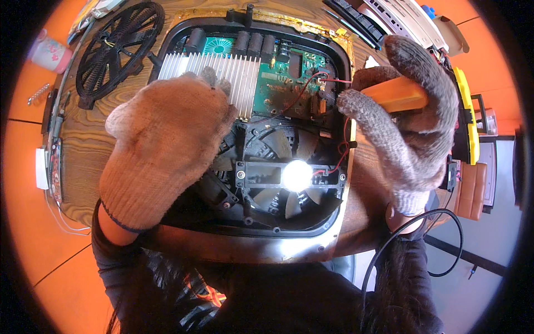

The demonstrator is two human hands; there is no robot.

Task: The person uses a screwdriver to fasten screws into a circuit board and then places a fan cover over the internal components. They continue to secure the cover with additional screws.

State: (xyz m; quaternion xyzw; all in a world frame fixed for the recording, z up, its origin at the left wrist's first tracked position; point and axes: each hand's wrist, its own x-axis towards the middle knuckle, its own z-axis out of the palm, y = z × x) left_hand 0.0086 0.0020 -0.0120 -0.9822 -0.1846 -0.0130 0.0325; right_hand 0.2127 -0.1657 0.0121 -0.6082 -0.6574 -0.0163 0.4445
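My left hand [169,145], in a knitted work glove, lies back-up over the near left part of a silver finned heat sink [241,89]. Its fingers are curled; whatever they hold, if anything, is hidden beneath. My right hand [414,119], gloved too, is closed round an orange-handled tool [397,93] at the right rim of a black housing [325,222]; the tool's working end is out of sight. Thin red wires [328,79] run by the tool's left side over a green circuit board [283,83]. Nearer me, a black fan [295,145] sits in the housing under a strong spot of light.
A round black grille [119,50] lies on the wooden table [83,161] at the left, beside a pink-and-white cup [51,54]. A yellow-and-black case [467,119] stands at the right. A black cable [453,214] loops beside my right forearm. White equipment [409,22] lies at the far right.
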